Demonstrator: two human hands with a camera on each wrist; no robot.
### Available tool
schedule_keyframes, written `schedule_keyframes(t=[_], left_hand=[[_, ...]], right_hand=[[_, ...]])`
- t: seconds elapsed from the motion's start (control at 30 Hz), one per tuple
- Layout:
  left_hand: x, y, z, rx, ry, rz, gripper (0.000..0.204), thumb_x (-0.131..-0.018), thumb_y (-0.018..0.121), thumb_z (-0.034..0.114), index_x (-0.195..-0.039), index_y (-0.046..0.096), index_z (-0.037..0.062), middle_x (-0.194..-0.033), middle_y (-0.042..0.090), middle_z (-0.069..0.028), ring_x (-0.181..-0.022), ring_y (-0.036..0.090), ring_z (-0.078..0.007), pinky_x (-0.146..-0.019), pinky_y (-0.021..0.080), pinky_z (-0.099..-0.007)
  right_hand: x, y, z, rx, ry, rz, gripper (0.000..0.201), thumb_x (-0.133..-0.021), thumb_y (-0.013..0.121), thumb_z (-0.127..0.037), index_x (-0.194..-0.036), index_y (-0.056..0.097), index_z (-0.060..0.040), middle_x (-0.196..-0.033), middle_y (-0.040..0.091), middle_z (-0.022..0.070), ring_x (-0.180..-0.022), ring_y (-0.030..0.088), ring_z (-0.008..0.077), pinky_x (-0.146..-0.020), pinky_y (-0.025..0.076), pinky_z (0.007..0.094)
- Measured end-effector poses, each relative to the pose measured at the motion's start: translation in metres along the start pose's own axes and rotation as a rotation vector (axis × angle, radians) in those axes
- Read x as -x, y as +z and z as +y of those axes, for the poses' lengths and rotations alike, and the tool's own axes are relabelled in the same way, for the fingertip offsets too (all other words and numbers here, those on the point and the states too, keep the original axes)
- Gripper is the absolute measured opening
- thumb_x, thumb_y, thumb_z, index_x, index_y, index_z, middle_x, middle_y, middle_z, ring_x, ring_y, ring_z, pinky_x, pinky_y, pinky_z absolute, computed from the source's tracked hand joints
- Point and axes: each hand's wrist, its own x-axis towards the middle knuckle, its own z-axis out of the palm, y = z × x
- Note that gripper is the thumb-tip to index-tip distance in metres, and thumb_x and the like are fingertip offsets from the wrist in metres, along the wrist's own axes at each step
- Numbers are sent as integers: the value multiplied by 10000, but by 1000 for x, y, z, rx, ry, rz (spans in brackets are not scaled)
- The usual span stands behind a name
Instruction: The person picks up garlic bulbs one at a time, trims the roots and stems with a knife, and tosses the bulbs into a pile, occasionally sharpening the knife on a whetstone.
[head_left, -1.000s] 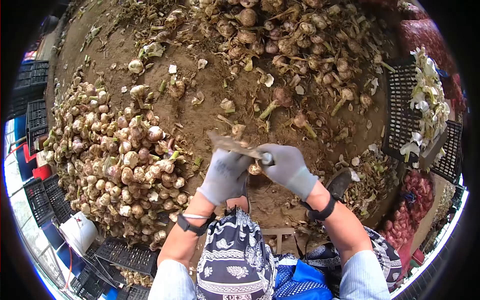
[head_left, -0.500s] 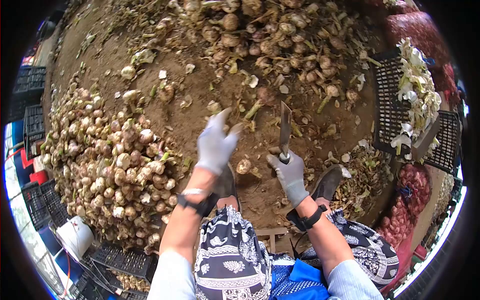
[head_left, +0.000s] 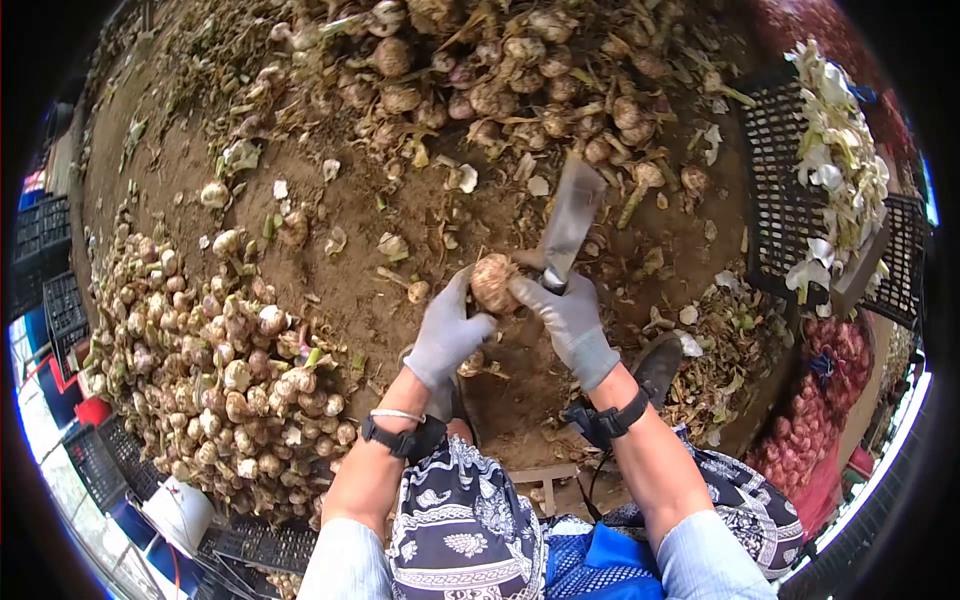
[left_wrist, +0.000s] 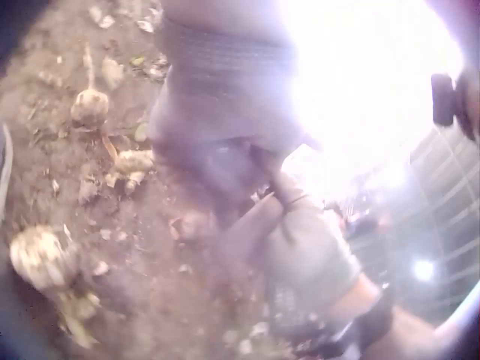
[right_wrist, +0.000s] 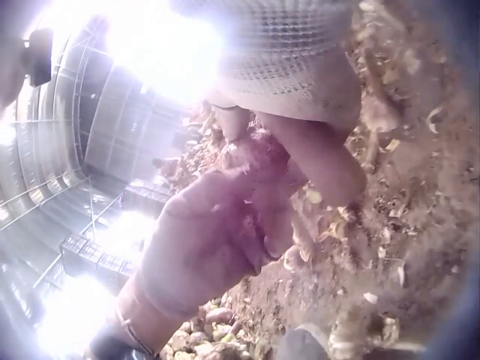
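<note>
A large brownish garlic bulb is held between both gloved hands above the soil. My left hand grips its left side with thumb and fingers. My right hand grips a knife by its handle, its broad, slightly blurred blade pointing up and away. The right fingertips reach the bulb's right side. In the right wrist view the bulb shows between the two gloves; in the left wrist view the hands hide most of it. Another garlic bulb lies on the ground, partly behind my left hand.
A heap of garlic bulbs lies at left, and a pile with stems at the far side. At right stand a black crate with pale peelings over it and red net sacks. Dry scraps lie near the right shoe.
The hands were together, then parted, the left reaching forward empty. It has picked up a stemmed bulb from the ground and brought it to the right hand, which kept the knife.
</note>
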Motion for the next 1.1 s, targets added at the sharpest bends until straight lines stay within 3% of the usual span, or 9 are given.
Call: schedule_keyframes(t=[0.07, 0.2, 0.37, 0.73, 0.8, 0.87, 0.93, 1.0, 1.1], left_hand=[[13, -7, 6, 357, -5, -16, 783, -744, 779, 100, -1437, 433, -17, -1302, 588, -68, -1134, 582, -157, -977, 482, -319], [32, -30, 20, 343, -38, 5, 818, -754, 805, 111, -1456, 402, -8, -1332, 571, -57, -1195, 552, -168, -1036, 445, -327], [59, -42, -7, 364, 14, 1, 639, -849, 726, 105, -1416, 444, 19, -1165, 637, -42, -1056, 624, -144, -854, 539, -286], [86, -58, 35, 229, 39, -6, 569, -814, 735, 85, -1333, 516, -1, -1220, 648, -88, -1077, 625, -151, -948, 523, -309], [93, -60, 41, 467, 16, 1, 526, -785, 751, 66, -1271, 563, 2, -1189, 664, -89, -1059, 631, -151, -944, 520, -304], [94, -65, 47, 84, -6, -46, 635, -642, 844, 93, -1226, 614, 4, -1111, 694, -104, -1068, 643, -153, -997, 480, -354], [113, -62, 84, -36, 224, -319, 716, -618, 863, 144, -1263, 590, 2, -1135, 682, -105, -1084, 640, -166, -999, 477, -348], [101, -53, 67, 50, 142, -128, 787, -638, 890, 241, -1306, 546, 8, -1187, 658, -127, -1113, 628, -198, -984, 483, -317], [83, -59, 52, -304, 214, 5, 635, -715, 814, 234, -1264, 567, 32, -1128, 648, -135, -1036, 651, -300, -905, 523, -365]], right_hand=[[4, 15, 2, -6, -106, -140, 406, -860, 806, -188, -1201, 679, -8, -1022, 702, 13, -911, 616, 79, -822, 509, 243], [18, 25, -15, 220, -182, -208, 434, -837, 818, -190, -1208, 676, -14, -1095, 719, 54, -946, 637, 76, -862, 512, 242], [44, 25, -30, 1131, -762, -243, 260, -696, 702, -94, -946, 639, -132, -785, 628, 69, -748, 642, 330, -647, 506, 438], [54, 36, -35, 1177, -825, -348, 229, -692, 702, -89, -905, 626, -126, -773, 636, 71, -716, 648, 304, -632, 505, 416], [51, 40, -29, 1161, -837, -366, 220, -699, 698, -76, -905, 636, -120, -789, 659, 79, -728, 659, 303, -637, 512, 408], [37, 32, -7, 936, -467, -246, 186, -767, 663, -98, -951, 674, -124, -834, 700, 121, -778, 684, 315, -670, 530, 414], [3, 10, 4, 1372, -88, -189, 202, -846, 625, -247, -1017, 711, -181, -888, 712, 152, -837, 688, 355, -731, 539, 447], [19, 6, 24, 1122, -223, -66, 219, -828, 646, -239, -1027, 708, -171, -896, 708, 153, -843, 680, 368, -728, 532, 453], [28, 7, 27, 818, -266, -166, 209, -839, 647, -214, -1032, 704, -159, -879, 699, 159, -832, 670, 386, -720, 527, 460]])
